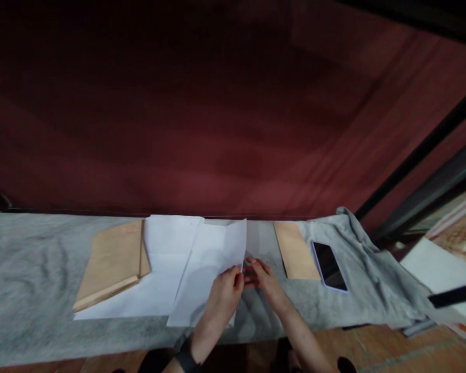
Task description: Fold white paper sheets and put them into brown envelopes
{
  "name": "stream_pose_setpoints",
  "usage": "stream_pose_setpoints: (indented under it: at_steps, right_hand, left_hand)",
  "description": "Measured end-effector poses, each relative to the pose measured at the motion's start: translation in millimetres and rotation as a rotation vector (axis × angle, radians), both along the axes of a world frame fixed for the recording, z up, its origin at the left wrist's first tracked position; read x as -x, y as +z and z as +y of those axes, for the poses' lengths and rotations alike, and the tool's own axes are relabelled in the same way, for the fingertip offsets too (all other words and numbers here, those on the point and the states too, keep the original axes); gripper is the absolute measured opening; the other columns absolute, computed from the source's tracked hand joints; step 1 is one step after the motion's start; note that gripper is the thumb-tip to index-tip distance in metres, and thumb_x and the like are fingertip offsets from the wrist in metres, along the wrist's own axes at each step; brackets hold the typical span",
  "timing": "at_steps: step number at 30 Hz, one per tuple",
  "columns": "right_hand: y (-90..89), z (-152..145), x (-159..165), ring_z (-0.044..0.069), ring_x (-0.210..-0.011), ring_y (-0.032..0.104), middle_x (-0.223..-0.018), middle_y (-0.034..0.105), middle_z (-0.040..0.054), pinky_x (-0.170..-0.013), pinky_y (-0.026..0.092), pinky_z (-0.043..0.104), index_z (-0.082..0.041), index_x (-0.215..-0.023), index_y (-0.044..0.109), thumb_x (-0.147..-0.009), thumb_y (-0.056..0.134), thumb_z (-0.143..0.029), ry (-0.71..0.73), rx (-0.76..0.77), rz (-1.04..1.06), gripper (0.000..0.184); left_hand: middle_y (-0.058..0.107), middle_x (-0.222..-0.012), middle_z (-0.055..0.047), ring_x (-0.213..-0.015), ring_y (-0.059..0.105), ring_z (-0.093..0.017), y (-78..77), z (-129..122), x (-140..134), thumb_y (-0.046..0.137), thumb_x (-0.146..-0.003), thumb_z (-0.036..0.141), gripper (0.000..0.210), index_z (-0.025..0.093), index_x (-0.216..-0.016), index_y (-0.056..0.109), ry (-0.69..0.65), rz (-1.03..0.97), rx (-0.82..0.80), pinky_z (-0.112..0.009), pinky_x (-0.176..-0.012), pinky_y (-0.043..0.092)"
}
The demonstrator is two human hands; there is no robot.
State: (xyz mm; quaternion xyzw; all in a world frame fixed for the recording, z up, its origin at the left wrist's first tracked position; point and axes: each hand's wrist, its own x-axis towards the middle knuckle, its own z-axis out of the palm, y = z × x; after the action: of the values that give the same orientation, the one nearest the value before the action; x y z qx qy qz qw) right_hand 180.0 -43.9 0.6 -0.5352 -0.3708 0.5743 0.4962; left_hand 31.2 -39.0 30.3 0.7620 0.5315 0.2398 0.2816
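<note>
My left hand (226, 288), with a dark band on its wrist, pinches the right edge of a white sheet of paper (205, 267). That edge is lifted a little off the grey cloth. Just right of it, my right hand (263, 280) has its fingers apart, close to the same edge; whether they touch the paper I cannot tell. More white paper (163, 264) lies under and left of this sheet. On top of that paper, at the left, rests a stack of brown envelopes (114, 254). A single brown envelope (296, 251) lies flat to the right of my right hand.
A phone (329, 267) with a pale purple edge lies right of the single envelope. Grey cloth (34, 280) covers the long narrow surface, bunched at its right end. A dark red wall (217, 129) rises behind. White and patterned items (442, 269) stand at the far right.
</note>
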Motion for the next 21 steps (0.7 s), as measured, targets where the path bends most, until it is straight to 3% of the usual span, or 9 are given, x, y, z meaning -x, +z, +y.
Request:
stream_pose_setpoints:
  at_steps: [4, 8, 14, 18, 21]
  right_hand:
    - [6.2, -4.1, -6.7, 0.02, -0.079, 0.068, -0.093, 0.073, 0.0032, -0.067, 0.053, 0.029, -0.02, -0.112, 0.068, -0.077, 0.069, -0.056, -0.011, 0.015, 0.047, 0.05]
    - [-2.4, -6.6, -19.5, 0.019, -0.077, 0.065, -0.086, 0.071, 0.0006, -0.068, 0.05, 0.028, -0.018, -0.122, 0.063, -0.072, 0.07, -0.047, -0.13, 0.009, -0.064, 0.058]
    - [-30.7, 2.8, -34.7, 0.017, -0.064, 0.06, -0.071, 0.064, -0.0029, -0.065, 0.048, 0.029, -0.014, -0.129, 0.058, -0.075, 0.058, -0.031, -0.177, -0.129, -0.422, 0.056]
    - [-44.6, 9.7, -43.2, 0.018, -0.07, 0.065, -0.076, 0.066, 0.0001, -0.07, 0.052, 0.03, -0.015, -0.13, 0.058, -0.077, 0.048, -0.019, -0.289, -0.222, -0.725, 0.054]
    - [-49.3, 10.3, -45.8, 0.019, -0.073, 0.067, -0.078, 0.068, 0.0021, -0.069, 0.054, 0.03, -0.015, -0.129, 0.059, -0.08, 0.046, -0.017, -0.317, -0.247, -0.815, 0.051]
  left_hand:
    - [0.073, -0.085, -0.006, -0.078, 0.069, -0.018, -7.5, -9.6, -19.4, 0.045, -0.095, 0.02, 0.022, 0.019, -0.084, 0.065, -0.099, -0.19, 0.028, -0.027, -0.07, 0.049]
    - [0.074, -0.091, -0.007, -0.087, 0.07, -0.02, -14.2, -11.0, -23.5, 0.045, -0.097, 0.028, 0.025, 0.02, -0.09, 0.068, -0.153, -0.209, -0.026, -0.029, -0.078, 0.054]
    - [0.066, -0.128, -0.013, -0.117, 0.063, -0.027, -40.6, 9.4, 9.5, 0.053, -0.089, 0.017, 0.029, 0.018, -0.114, 0.069, -0.03, 0.089, -0.338, -0.044, -0.102, 0.052]
    - [0.058, -0.141, -0.016, -0.129, 0.056, -0.031, -58.1, 21.5, 34.2, 0.054, -0.092, 0.024, 0.038, 0.016, -0.128, 0.064, 0.107, 0.305, -0.379, -0.048, -0.105, 0.05]
    - [0.052, -0.148, -0.02, -0.137, 0.049, -0.035, -68.2, 24.1, 41.9, 0.052, -0.095, 0.029, 0.044, 0.012, -0.135, 0.06, 0.118, 0.429, -0.375, -0.05, -0.108, 0.046]
